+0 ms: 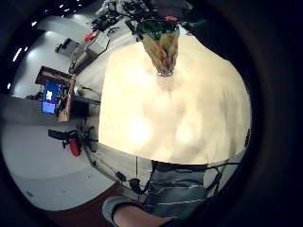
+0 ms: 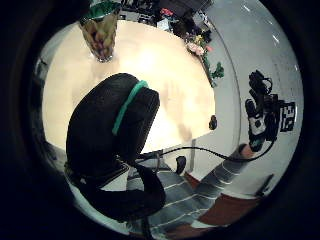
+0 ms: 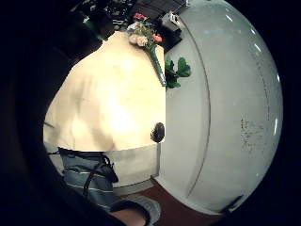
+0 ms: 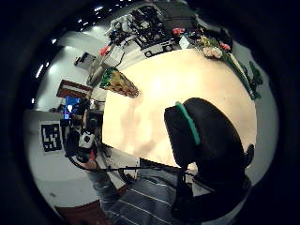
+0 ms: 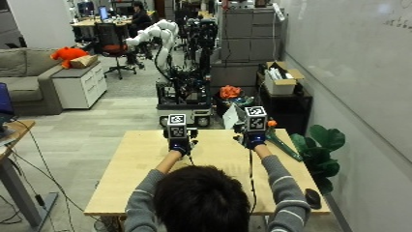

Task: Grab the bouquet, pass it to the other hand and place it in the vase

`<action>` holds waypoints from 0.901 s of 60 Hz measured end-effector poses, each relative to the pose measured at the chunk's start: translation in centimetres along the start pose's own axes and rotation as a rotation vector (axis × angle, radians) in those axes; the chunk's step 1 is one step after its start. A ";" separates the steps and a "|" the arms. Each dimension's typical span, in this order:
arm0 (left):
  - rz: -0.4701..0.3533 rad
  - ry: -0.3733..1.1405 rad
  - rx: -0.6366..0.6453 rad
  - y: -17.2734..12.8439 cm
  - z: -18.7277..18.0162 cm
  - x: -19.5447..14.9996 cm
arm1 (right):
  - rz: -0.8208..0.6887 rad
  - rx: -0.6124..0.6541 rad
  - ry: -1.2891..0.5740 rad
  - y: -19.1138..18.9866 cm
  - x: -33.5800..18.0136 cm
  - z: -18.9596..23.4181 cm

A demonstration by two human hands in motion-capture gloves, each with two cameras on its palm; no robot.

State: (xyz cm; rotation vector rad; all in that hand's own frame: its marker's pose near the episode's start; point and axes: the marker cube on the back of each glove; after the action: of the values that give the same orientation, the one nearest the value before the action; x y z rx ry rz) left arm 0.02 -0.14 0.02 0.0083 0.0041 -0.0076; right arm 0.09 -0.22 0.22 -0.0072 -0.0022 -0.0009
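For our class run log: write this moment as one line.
stage: before pickup | left hand: raised, holds nothing | right hand: raised, holds nothing | bouquet: lying at table edge | vase: upright

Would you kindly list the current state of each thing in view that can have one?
Bouquet: lying on its side at the table's far right edge, not held.
Vase: upright on the table, no bouquet in it.
Left hand: raised above the table, holding nothing.
Right hand: raised above the table, holding nothing.
Table: wooden top, carries the vase and bouquet.
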 end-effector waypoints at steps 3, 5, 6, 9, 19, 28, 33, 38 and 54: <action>-0.012 0.003 0.004 -0.2 0.1 0.0 | 0.002 -0.014 -0.005 -0.4 0.2 0.5; -0.018 0.001 -0.002 0.0 0.1 -0.1 | 0.009 -0.021 -0.006 -0.7 0.4 0.7; -0.019 -0.001 -0.006 0.3 -0.1 -0.2 | 0.013 -0.021 -0.005 -0.8 0.6 0.8; -0.021 -0.006 -0.002 0.6 -0.6 -0.2 | 0.020 -0.015 -0.004 -0.7 0.8 0.6; -0.016 -0.024 0.027 -0.2 -1.1 0.3 | 0.039 0.001 -0.009 -0.6 1.9 -0.9; 0.004 -0.016 0.018 0.5 -2.1 1.2 | 0.052 0.010 -0.013 -2.1 2.9 -1.5; 0.009 -0.014 0.008 0.0 -2.2 1.5 | 0.061 0.013 -0.003 -2.3 3.0 -2.1; 0.020 -0.004 0.008 -0.5 -2.3 2.0 | 0.076 0.005 0.009 -3.2 3.4 -2.2; 0.029 -0.001 0.009 -3.2 -2.0 2.8 | 0.133 0.082 0.069 -4.7 4.8 -5.5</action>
State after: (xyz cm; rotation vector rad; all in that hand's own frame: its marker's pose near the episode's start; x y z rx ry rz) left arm 2.81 -3.38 -2.04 0.0171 0.0030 0.0212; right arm 4.91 -4.93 -5.21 0.0743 0.0668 0.1318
